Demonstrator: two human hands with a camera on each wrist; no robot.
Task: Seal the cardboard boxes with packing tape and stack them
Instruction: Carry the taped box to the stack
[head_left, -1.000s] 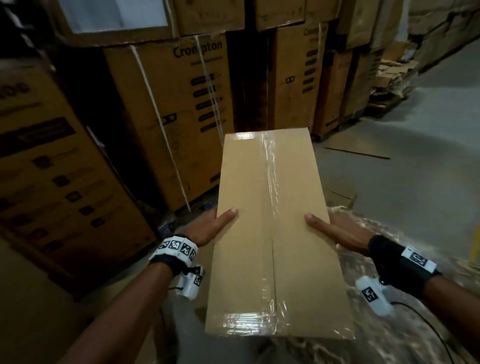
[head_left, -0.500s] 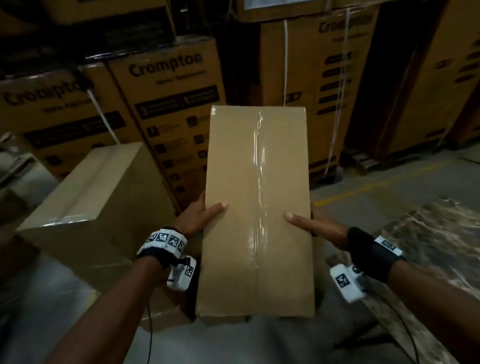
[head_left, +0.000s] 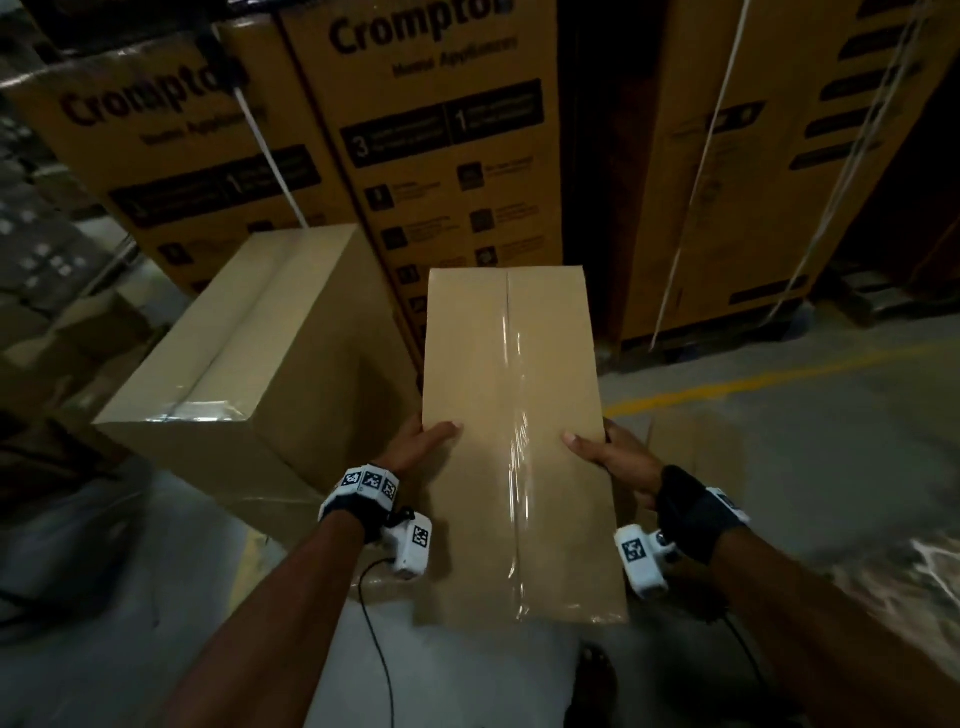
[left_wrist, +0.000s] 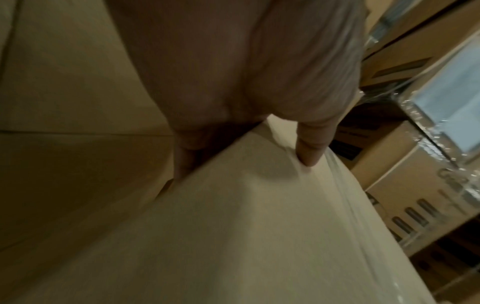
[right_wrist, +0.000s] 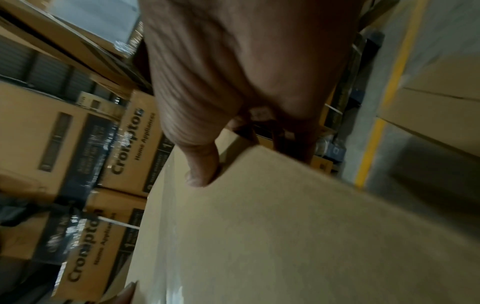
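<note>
Plainly, the likeliest trouble is a slip: the long taped box (head_left: 519, 447) is carried in the air with only a thumb on its top face at each side, and since the person's fingers go down the side walls out of sight, how firmly they bear cannot be told. The left hand (head_left: 415, 444) holds the left edge with its thumb (left_wrist: 310, 152) pressed flat near the tape strip (head_left: 514, 415); the right hand (head_left: 615, 457) holds the right edge the same way, thumb (right_wrist: 201, 164) on top. Both grips sit around the middle of the box's length, so its far end reaches well ahead of the hands and its near end comes back between the wrists. A sudden turn could probably swing either end and twist the box out of this grip. The far end is also close to the printed cartons (head_left: 447, 156) stacked ahead, and might knock them. A second sealed box (head_left: 270, 338) stands on the floor (head_left: 779, 467) just to the left, a likely stacking place. Setting the carried box down askew there could leave it overhanging, and fingers under its edge might get pinched.
</note>
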